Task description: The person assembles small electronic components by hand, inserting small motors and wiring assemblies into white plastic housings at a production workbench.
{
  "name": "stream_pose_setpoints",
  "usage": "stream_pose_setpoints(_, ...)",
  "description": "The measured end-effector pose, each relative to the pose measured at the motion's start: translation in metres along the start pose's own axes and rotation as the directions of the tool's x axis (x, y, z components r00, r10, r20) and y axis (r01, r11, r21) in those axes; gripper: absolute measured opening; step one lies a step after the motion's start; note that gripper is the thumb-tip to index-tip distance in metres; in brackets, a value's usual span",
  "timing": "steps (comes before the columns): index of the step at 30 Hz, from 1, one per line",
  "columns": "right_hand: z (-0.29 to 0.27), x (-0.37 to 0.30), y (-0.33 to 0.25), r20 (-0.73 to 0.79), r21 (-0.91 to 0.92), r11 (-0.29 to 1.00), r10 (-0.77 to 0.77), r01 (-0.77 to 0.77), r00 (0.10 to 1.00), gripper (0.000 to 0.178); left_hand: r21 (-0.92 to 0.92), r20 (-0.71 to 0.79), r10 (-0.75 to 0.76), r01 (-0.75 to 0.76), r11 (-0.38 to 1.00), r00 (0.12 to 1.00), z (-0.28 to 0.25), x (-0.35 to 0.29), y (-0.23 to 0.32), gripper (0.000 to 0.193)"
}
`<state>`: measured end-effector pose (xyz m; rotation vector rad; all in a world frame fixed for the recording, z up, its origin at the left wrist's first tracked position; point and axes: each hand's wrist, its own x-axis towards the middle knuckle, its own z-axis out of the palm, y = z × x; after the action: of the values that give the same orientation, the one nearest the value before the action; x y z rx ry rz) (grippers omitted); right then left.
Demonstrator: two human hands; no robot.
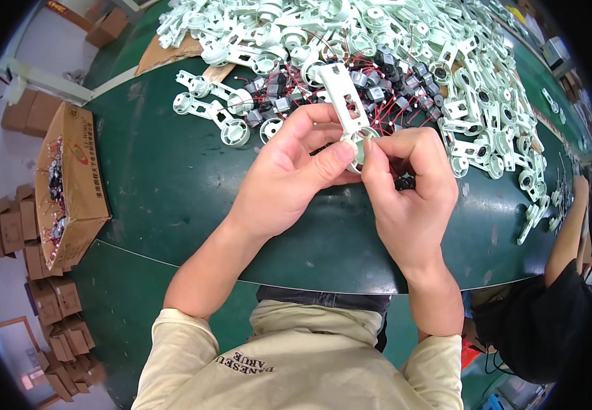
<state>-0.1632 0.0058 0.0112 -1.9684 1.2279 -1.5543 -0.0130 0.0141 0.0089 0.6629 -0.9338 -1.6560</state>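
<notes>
Between the thumb and fingers of my left hand (279, 174) is a pale green plastic housing (343, 99), its long slotted handle pointing up and away and its round end toward me. My right hand (415, 174) is closed in a pinch right at that round end. What its fingertips grip is hidden. A small dark part (405, 182) shows beneath the curled right fingers; I cannot tell whether it is held. Just beyond both hands lies a pile of small grey and black motors (378, 92) with red wires.
Many more pale green housings (487, 96) heap across the far side and right of the green table (173, 184). Several loose ones (234, 131) lie at left. A cardboard box (80, 184) of wired parts stands left. At right is another person's arm (566, 232).
</notes>
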Motion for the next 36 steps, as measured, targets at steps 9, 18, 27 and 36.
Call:
stream_pose_setpoints(9, -0.0026, 0.0010, -0.0022, 0.045, 0.048, 0.999, 0.023, -0.025, 0.999, 0.010, 0.025, 0.015, 0.012, -0.012, 1.000, 1.000, -0.0030, 0.0002, 0.0004, 0.038)
stream_pose_setpoints(18, -0.0050, 0.0022, -0.0024, 0.076, 0.052, 0.995, 0.080, -0.084, 0.994, 0.009, 0.088, 0.018, 0.009, -0.010, 0.996, 1.000, -0.0017, 0.0005, -0.0020, 0.038)
stream_pose_setpoints(27, -0.0062, 0.0025, -0.0023, 0.060, 0.013, 0.999, 0.052, -0.053, 0.997, 0.011, 0.026, 0.018, 0.013, -0.014, 1.000, 1.000, -0.0012, 0.0014, -0.0002, 0.035)
stream_pose_setpoints(36, -0.0086, 0.0023, -0.0034, 0.055, -0.017, 0.996, 0.089, -0.088, 0.994, 0.011, 0.104, 0.013, -0.011, 0.010, 0.995, 1.000, -0.0016, 0.0010, -0.0013, 0.036)
